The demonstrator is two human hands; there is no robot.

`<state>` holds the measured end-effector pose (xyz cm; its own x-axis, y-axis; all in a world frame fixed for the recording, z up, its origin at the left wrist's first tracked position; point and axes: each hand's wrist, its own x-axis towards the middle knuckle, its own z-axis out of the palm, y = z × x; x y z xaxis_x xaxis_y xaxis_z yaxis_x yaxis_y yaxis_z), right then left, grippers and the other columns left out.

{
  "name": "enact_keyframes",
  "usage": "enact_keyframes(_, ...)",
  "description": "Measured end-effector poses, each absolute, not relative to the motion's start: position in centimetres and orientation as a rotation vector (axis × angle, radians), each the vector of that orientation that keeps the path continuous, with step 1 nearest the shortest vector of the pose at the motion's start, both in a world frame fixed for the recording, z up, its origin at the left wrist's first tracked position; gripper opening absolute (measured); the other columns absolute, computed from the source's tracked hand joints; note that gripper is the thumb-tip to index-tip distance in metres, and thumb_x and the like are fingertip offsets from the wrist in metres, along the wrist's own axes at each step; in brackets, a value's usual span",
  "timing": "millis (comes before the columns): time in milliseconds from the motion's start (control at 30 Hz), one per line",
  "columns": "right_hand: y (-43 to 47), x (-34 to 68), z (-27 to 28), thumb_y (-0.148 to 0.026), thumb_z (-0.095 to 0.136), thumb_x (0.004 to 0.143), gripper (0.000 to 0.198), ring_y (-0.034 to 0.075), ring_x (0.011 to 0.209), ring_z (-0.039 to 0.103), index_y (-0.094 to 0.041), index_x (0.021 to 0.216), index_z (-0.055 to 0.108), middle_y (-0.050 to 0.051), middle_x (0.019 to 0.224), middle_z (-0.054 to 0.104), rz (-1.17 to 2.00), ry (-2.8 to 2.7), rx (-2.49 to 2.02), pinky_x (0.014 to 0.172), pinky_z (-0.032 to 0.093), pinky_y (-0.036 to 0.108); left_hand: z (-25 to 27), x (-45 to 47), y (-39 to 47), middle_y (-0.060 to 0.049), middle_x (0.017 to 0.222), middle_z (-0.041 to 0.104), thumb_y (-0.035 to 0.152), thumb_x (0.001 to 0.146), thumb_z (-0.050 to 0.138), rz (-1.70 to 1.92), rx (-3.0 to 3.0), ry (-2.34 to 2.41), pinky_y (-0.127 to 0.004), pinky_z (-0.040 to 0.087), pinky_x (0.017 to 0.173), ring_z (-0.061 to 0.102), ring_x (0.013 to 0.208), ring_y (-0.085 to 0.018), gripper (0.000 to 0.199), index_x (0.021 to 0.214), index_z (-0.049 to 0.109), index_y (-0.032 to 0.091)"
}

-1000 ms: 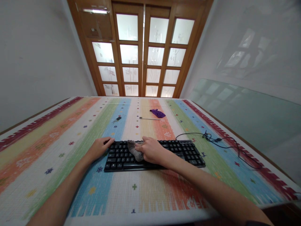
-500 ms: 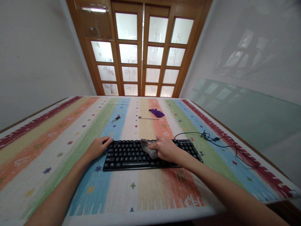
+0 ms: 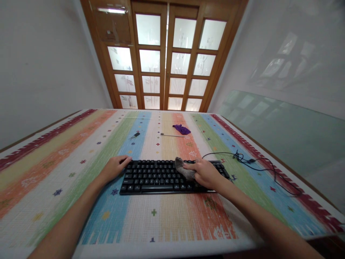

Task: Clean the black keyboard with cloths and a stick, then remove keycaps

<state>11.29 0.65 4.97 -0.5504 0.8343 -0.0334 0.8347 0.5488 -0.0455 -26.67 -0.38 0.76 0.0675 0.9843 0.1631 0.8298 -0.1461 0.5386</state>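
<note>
We see R hand closed on grey cloth, index finger out along it, cloth on keys R of ctr of blk keyboard. L hand part-curled, fingertips at keyboard's far L corner; we can't tell if it grips. Keyboard flat on striped tablecloth, cable tangled off R. Beyond, we note thin rod, purple cloth just behind, small dark item to L. Glazed wooden doors at back.

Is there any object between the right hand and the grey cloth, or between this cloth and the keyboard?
Nothing visible: the right hand holds the grey cloth directly, and the cloth is on the keyboard. The purple bundle lies beyond, out of the way.
</note>
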Motion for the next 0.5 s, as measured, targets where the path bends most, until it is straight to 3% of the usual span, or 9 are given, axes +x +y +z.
enact_keyframes(500,0.0,14.9,4.5,-0.002,0.046,0.072,0.064,0.020,0.079,0.059,-0.030,0.124,0.070,0.009,0.085,0.067,-0.036,2.710,1.646,0.068,0.034,0.027,0.9,-26.7,-0.4,-0.004,0.073,0.072,0.062,0.085,0.035,0.724,2.050,1.813,-0.030,0.045,0.071,0.064,0.073,-0.023,0.054,0.072,0.065,0.020)
